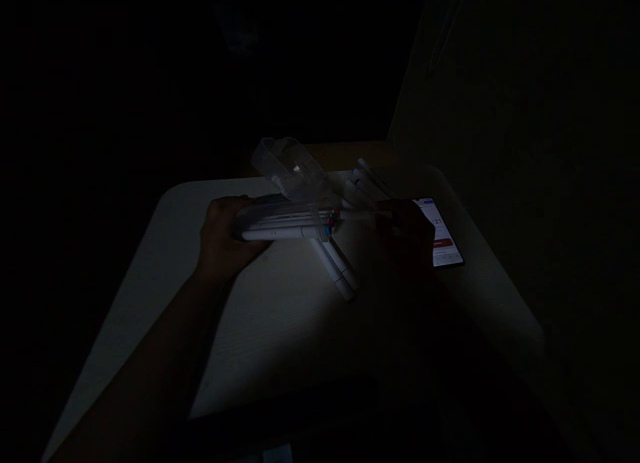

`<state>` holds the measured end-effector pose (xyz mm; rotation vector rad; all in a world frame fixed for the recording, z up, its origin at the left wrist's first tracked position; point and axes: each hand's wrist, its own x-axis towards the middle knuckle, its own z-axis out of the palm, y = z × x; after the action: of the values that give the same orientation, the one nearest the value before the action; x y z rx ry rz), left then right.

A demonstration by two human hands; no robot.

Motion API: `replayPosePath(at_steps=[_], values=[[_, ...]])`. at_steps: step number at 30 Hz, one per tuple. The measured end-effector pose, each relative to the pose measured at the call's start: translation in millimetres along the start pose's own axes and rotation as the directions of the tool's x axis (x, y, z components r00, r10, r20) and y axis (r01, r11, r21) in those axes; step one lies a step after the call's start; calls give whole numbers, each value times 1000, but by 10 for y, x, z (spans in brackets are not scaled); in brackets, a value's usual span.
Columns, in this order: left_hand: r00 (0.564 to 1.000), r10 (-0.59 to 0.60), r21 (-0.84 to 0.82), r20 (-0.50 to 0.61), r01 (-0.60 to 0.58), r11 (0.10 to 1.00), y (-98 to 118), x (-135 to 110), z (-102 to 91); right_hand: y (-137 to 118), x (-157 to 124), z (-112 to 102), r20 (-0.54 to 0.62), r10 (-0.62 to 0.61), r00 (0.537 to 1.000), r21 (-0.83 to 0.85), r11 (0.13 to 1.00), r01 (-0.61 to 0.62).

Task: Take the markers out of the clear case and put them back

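While in left hand [225, 240], clear plastic case [285, 183]

Your left hand [225, 240] was curled firmly at the end of your left forearm [150, 343], reaching in from lower left, while your right hand [405, 233] sat farther right, dim in shadow.

The marker case [285, 216] is near the middle of the table [150, 303], toward its back edge, with its lid [280, 163] tilted up behind it. Loose markers [335, 270] lie just right of the case, toward the front edge. More markers [367, 180] lie behind them, near the back edge, and a phone [440, 233] lies by the right edge.
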<state>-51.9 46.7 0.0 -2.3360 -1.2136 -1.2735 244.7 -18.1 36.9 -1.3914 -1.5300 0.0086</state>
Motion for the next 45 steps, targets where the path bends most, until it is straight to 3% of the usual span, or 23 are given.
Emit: replayPosePath(at_steps=[6, 9, 16, 23, 29, 32, 37, 41, 45], values=[[1000, 1, 12, 7, -1, 1000, 7, 3, -4, 28, 10, -51, -142, -10, 990, 14, 1000, 12], [1000, -8, 16, 10, 8, 1000, 6, 3, -4, -7, 16, -84, -255, -29, 967, 5, 999, 31], [1000, -21, 9, -3, 21, 1000, -24, -9, 7, -66, 33, -202, -430, 69, 900, 16, 997, -70], [1000, -31, -4, 1, 31, 1000, -33, -17, 4, -25, 94, -226, -585, -30, 810, 44, 997, 69], [999, -44, 12, 12, 44, 999, -18, -15, -3, -31, 48, -147, -474, 104, 874, 226, 974, 7], [999, -45, 12, 13, 44, 999, -9, -12, -4, -1, 10, -92, -384, 111, 917, 208, 978, -31], [998, -55, 20, 24, 55, 998, -2, -8, -3, 103, -17, 48, -250, 184, 950, 275, 955, -113], [999, -26, 12, 28, 26, 1000, -7, -4, -5, 125, -15, 90, -153, 135, 979, 219, 971, -100], [999, -21, -3, 26, 21, 1000, 3, 1, -7, 91, -14, 81, -81, 15, 997, 150, 989, -2]])
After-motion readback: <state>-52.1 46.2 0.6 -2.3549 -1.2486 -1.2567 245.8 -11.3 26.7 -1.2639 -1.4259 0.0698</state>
